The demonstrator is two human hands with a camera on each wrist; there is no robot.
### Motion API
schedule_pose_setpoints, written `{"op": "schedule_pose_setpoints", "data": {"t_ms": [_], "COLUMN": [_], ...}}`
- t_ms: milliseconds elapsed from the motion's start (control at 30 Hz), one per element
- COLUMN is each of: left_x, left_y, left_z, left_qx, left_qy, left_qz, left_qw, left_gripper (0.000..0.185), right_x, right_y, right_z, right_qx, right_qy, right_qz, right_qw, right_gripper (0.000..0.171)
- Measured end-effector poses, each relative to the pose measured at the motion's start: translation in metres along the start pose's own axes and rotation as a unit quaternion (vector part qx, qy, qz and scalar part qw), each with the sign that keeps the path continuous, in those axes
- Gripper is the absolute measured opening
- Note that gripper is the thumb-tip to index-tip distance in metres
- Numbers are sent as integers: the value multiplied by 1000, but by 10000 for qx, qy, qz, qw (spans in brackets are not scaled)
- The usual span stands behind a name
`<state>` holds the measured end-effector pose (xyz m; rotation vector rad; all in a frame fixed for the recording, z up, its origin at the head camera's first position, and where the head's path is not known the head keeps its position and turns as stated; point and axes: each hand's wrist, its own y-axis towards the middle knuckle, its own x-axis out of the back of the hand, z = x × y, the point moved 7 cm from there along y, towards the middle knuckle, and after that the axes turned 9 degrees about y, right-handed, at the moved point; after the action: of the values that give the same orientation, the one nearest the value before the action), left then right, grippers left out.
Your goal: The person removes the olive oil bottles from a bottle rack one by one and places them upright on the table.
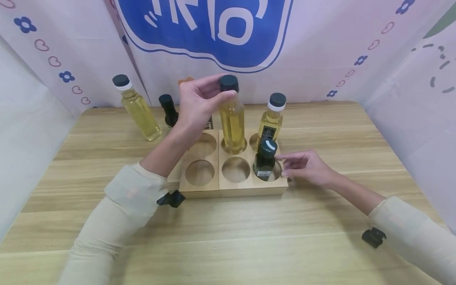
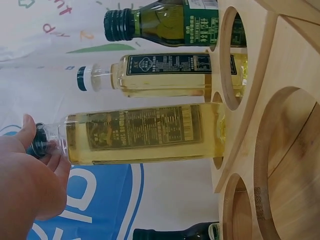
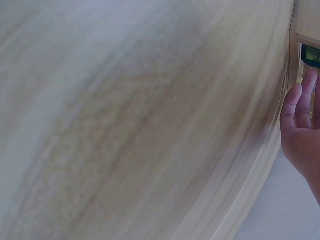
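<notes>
On the worktop (image 1: 221,241), the wooden rack (image 1: 249,192) looks about half filled: three of six visible holes have bottles in them, the other three are bare. The tall oil bottle (image 1: 233,126) stands in the rear-middle hole, its dark cap (image 1: 228,83) pinched in the grip of the left hand (image 1: 196,103); I cannot tell whether it is fully seated. A yellow bottle (image 1: 140,113) left of the rack seems left to place; a labelled bottle (image 1: 272,119) fills the rear-right hole. The right hand (image 1: 309,168) is at the rack's right side, its grip loosely spread, near the small green bottle (image 1: 265,160) in the front-right hole. A black-capped bottle (image 1: 171,115) stands behind the rack. Only the left wrist view shows the tall oil bottle's printed label (image 2: 145,127).
</notes>
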<state>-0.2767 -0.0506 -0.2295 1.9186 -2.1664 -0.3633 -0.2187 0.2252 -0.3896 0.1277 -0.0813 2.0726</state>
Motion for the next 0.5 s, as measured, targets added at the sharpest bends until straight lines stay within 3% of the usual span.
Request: {"op": "schedule_pose_setpoints", "data": {"t_ms": [500], "left_x": [6], "left_y": [7], "left_z": [-6], "left_qx": [-178], "left_qy": [-342], "left_qz": [-399], "left_qw": [9985], "left_gripper": [36], "right_x": [-2], "right_y": [0], "right_z": [1], "right_qx": [12], "right_qy": [53], "right_qz": [8], "right_qw": [10000], "right_gripper": [49]}}
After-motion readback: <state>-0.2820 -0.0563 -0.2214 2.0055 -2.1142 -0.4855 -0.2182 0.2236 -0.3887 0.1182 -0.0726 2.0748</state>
